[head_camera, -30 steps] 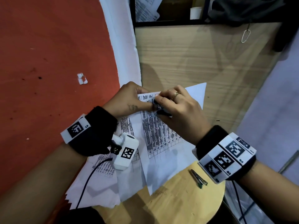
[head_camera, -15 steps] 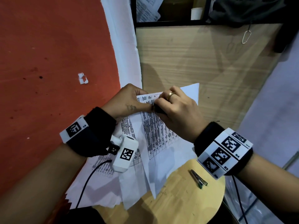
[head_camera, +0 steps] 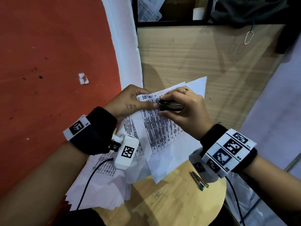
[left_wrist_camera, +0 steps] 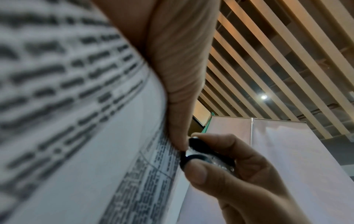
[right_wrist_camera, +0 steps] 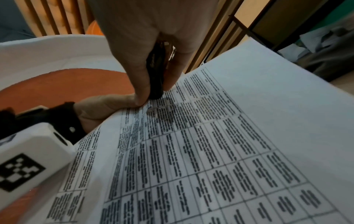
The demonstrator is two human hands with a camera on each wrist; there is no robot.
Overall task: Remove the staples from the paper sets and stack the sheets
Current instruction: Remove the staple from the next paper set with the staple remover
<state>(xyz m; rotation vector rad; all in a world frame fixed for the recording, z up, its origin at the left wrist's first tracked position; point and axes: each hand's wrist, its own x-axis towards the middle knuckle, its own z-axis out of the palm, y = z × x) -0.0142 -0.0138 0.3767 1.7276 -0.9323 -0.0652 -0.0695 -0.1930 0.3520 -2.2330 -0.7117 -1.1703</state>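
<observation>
Staple removal under way: our left hand (head_camera: 130,101) pinches top corner of white printed paper set (head_camera: 161,128), held above round wooden table (head_camera: 179,201). Our right hand (head_camera: 184,108) squeezes black staple remover (head_camera: 169,106) at that corner. Next, we judge: steady pull, then separate sheets onto white loose-sheet stack (head_camera: 101,190).

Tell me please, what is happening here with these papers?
A person is taking a staple out of a printed paper set. The left hand holds the set near its top edge, thumb on the page. The right hand grips a black staple remover with its tip at the paper beside that thumb. More loose sheets lie underneath on the round wooden table.
</observation>
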